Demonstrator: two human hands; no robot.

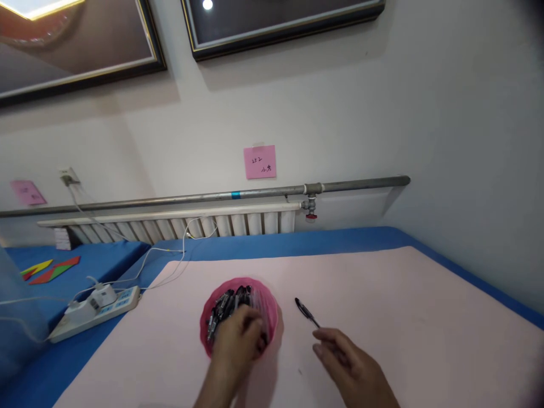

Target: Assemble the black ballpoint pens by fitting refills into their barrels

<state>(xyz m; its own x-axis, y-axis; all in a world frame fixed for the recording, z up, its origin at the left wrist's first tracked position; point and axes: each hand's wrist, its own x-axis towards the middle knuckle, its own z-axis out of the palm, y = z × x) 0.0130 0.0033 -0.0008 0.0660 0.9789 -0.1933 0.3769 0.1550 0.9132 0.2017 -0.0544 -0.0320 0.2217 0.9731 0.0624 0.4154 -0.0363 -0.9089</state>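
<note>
A round pink basket (275, 317) stands on the pink sheet (361, 294). Inside it lie black pens (221, 306) and several clear, tube-like pieces (257, 300) toward the right. My left hand (240, 337) reaches over the front of the basket, its fingers curled down among the contents and slightly blurred; whatever they grip is hidden. To the right of the basket, my right hand (352, 365) pinches a black pen (306, 311) between thumb and fingertips. The pen's dark capped end points up and left, away from the hand.
A white power strip (114, 309) with plugged-in chargers lies at the left, trailing white cables (164, 250). Coloured flat pieces (57, 271) rest on the blue surface farther left. Behind the table are a radiator (250, 221) and a pipe with a red-handled valve (311, 216).
</note>
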